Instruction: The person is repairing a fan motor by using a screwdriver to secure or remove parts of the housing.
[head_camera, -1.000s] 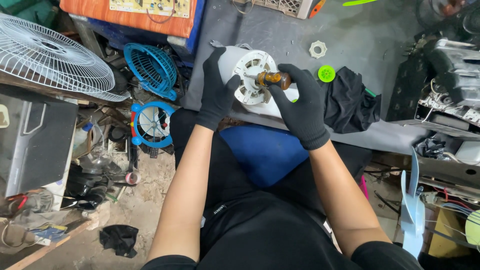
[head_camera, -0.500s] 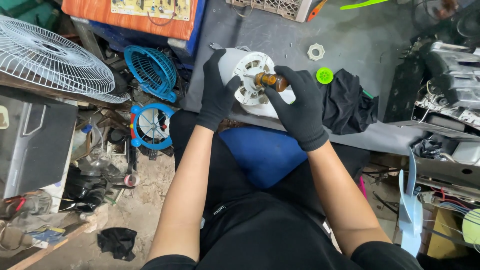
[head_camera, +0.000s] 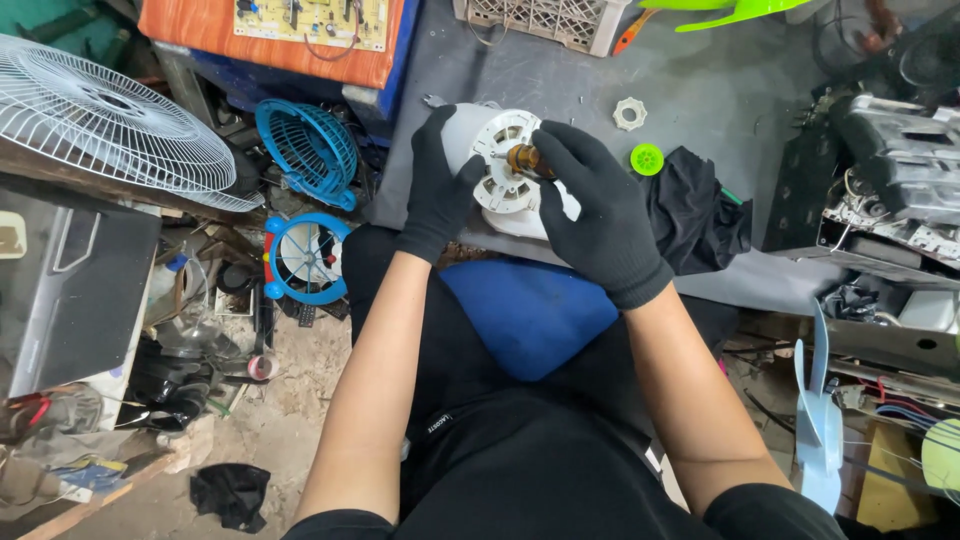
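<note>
While right hand (head_camera: 600, 215) grip pinches brown shaft tip (head_camera: 522, 159), left hand (head_camera: 440, 185) grip clamps side of white fan motor housing (head_camera: 500, 170), resting at near edge of grey bench (head_camera: 700, 90). Housing likely rigid plastic, moderately heavy from motor inside, smooth; best held by body, not thin shaft. Green cap (head_camera: 647, 158), white nut (head_camera: 629, 113), black cloth (head_camera: 700, 215) lie beside.

Gloved left hand (head_camera: 440, 185) on white fan motor housing (head_camera: 500, 165); right hand (head_camera: 600, 215) apparently pinching its brown shaft piece (head_camera: 524, 159)
</note>
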